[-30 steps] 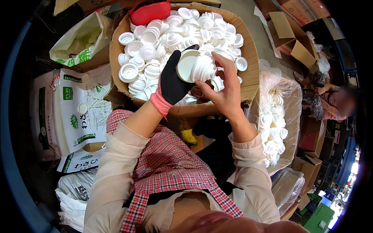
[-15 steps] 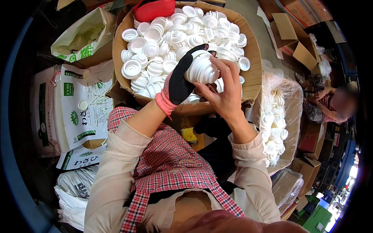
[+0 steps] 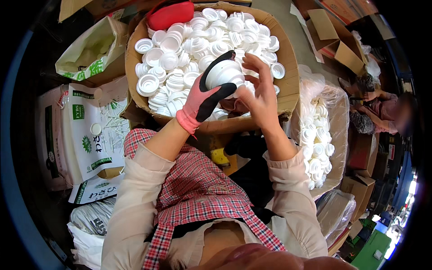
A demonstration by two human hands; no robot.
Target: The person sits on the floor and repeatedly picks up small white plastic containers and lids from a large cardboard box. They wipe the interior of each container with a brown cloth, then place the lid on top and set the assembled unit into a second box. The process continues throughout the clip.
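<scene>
In the head view, the gloved left hand has its fingers closed around a white stepped cap over the near side of the cardboard box. Its ringed face turns up toward the camera, long axis unclear; the bare right hand spreads its fingers beside it.

My left glove: pink at wrist and back, black over thumb and fingers. My ridged plastic cap: white, like the loose caps. Cardboard box: brown. Pouch: red. My sleeves: cream; my apron: red, white and dark plaid.
</scene>
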